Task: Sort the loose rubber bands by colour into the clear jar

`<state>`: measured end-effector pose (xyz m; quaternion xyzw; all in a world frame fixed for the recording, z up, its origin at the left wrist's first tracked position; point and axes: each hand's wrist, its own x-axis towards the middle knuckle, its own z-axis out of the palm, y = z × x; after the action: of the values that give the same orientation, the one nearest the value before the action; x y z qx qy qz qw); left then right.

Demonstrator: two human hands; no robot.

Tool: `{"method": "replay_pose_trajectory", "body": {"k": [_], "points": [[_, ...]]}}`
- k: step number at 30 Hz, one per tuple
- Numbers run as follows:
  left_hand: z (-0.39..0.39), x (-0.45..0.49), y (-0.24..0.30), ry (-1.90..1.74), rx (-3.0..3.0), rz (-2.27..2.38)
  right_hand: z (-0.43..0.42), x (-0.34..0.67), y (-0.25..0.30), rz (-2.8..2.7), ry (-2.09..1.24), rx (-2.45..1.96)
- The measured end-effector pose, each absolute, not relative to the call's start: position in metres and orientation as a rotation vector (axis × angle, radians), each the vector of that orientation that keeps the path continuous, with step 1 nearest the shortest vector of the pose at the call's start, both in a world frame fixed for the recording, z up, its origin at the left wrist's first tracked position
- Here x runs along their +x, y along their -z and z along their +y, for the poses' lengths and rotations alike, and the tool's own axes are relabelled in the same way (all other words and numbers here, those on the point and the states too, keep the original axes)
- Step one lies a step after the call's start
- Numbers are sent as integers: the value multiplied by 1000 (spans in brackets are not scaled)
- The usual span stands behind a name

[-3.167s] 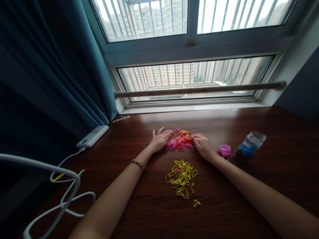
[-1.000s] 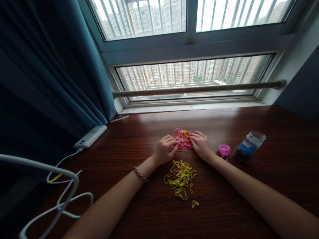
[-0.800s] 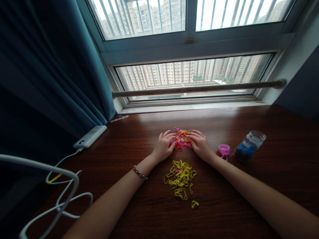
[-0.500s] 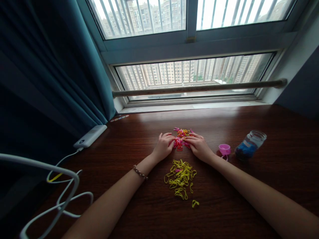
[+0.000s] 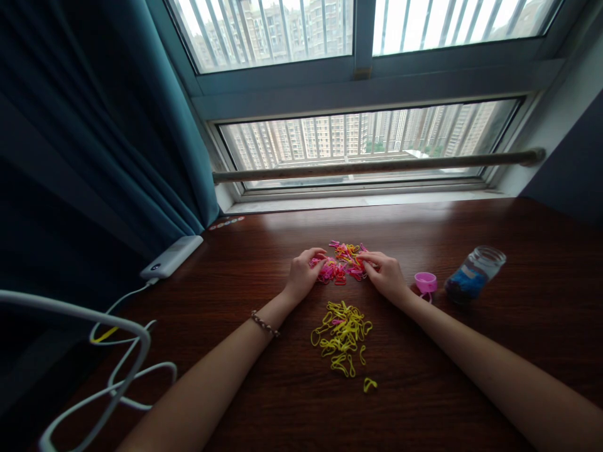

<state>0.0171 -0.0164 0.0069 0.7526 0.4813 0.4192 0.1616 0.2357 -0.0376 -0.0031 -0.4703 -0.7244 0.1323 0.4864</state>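
Note:
A loose pile of pink, red and orange rubber bands (image 5: 335,271) lies on the dark wooden table between my two hands. My left hand (image 5: 304,270) rests at the pile's left edge, thumb and fingers apart, fingertips touching pink bands. At the right edge is my right hand (image 5: 384,273), its fingers stretched over the bands and its thumb lower down. No band is visibly gripped by either hand, though the fingertips are partly hidden among them. Nearer to me, a heap of yellow rubber bands (image 5: 343,336) has a little pink in it, with one yellow band (image 5: 370,384) apart from it.
To the right stand a pink cup-like lid (image 5: 426,282) and a tilted clear jar (image 5: 473,276) with blue contents. On the left lie a white power bank (image 5: 172,257) and a looping white cable (image 5: 136,326) beside a blue curtain (image 5: 188,157). A window is behind the table.
My hands have moved apart, the left one to the left and the right one slightly right. The pink and red bands between them are more spread out and more visible.

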Motion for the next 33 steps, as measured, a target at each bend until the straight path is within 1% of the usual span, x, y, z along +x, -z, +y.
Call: {"method": "replay_pose_trajectory", "body": {"k": [5, 10, 15, 18, 21, 24, 27, 33], "points": [[-15, 17, -6, -1236, 2177, 1429, -37, 236, 2, -1798, -281, -1151], [-16, 15, -9, -1240, 2217, 1704, -38, 232, 1, -2027, -238, -1016], [-19, 16, -13, -1233, 2211, 1915, -39, 229, 5, -2164, -169, -1148], [-22, 20, -14, -1136, 2352, 1736, -40, 229, 6, -2210, -138, -1160], [-24, 24, -12, -927, 2493, 1512, -39, 229, 6, -2205, -131, -1142], [-24, 25, -8, -788, 2517, 1435, -38, 230, 6, -2193, -165, -1101], [-24, 24, -7, -811, 2518, 1423, -37, 230, 5, -2156, -197, -1066], [-22, 23, -12, -1018, 2425, 1453, -42, 228, -1, -1961, -309, -998]]}}
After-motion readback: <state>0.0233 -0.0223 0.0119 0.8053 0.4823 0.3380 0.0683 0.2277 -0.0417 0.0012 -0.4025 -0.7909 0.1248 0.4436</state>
